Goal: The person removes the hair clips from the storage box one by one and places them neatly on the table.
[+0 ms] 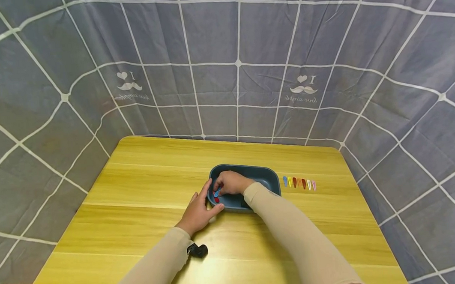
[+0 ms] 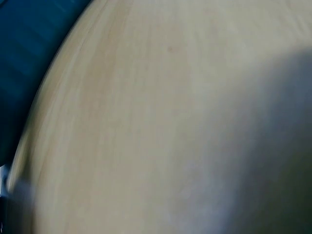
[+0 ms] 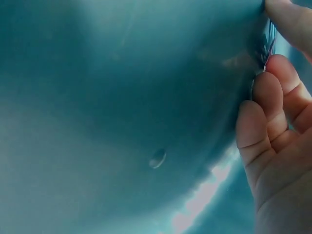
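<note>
At the left end of a dark blue tray [image 1: 258, 171], my right hand [image 1: 234, 183] reaches down inside with its fingertips on a blue hair clip [image 1: 217, 192]. A red hair clip [image 1: 217, 200] lies just below it in the tray. In the right wrist view the thumb and curled fingers [image 3: 267, 92] pinch at clips by the tray wall, partly hidden by the fingertips. My left hand [image 1: 200, 212] rests against the tray's left corner, fingers extended along the outside and thumb by the front rim. The left wrist view catches only the blue tray side [image 2: 34, 58] and wood.
Right of the tray, several snap hair clips [image 1: 299, 183] lie in a row in blue, yellow, red, orange, white and pink. Everything stands on a yellow wooden table [image 1: 145, 185]. A grey checked curtain [image 1: 217, 86] hangs behind and at both sides. A black device [image 1: 197, 251] sits at the left wrist.
</note>
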`<state>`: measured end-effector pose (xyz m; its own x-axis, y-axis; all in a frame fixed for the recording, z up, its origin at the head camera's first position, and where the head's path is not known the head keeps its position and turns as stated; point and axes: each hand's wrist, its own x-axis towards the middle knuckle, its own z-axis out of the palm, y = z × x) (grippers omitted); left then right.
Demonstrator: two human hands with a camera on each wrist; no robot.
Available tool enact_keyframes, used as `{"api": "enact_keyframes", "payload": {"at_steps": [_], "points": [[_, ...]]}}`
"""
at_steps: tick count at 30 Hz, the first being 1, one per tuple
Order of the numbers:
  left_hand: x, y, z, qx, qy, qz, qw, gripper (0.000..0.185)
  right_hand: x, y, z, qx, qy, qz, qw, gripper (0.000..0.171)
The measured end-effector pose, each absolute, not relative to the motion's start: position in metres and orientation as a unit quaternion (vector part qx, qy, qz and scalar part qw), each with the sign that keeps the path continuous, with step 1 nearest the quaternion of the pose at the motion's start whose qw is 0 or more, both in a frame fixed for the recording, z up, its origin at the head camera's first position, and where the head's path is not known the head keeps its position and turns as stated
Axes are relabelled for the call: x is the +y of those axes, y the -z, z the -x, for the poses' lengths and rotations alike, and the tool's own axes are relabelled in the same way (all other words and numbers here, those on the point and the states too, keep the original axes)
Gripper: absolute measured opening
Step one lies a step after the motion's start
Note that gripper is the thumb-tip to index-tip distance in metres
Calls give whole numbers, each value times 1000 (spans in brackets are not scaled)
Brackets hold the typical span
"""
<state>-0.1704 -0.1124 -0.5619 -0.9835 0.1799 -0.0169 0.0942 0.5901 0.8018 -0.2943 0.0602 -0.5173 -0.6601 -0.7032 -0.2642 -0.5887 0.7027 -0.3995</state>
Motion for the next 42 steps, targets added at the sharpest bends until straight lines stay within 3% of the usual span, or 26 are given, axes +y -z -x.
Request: {"api": "enact_keyframes", "payload": {"at_steps": [22, 30, 38, 42], "points": [[-110, 558, 168, 890, -446, -81, 48, 94, 60, 514, 290, 902, 135, 350, 214, 3], [-109, 555, 167, 889, -447, -80, 52, 94, 64, 515, 291, 894, 169, 348, 228, 16], [-110, 558, 167, 893, -442, -75, 51, 95, 75, 510, 293, 891, 239, 304, 236, 8], [-111, 559, 167, 893, -442, -70, 50, 95, 80, 504, 295, 893, 244, 294, 237, 26]]}}
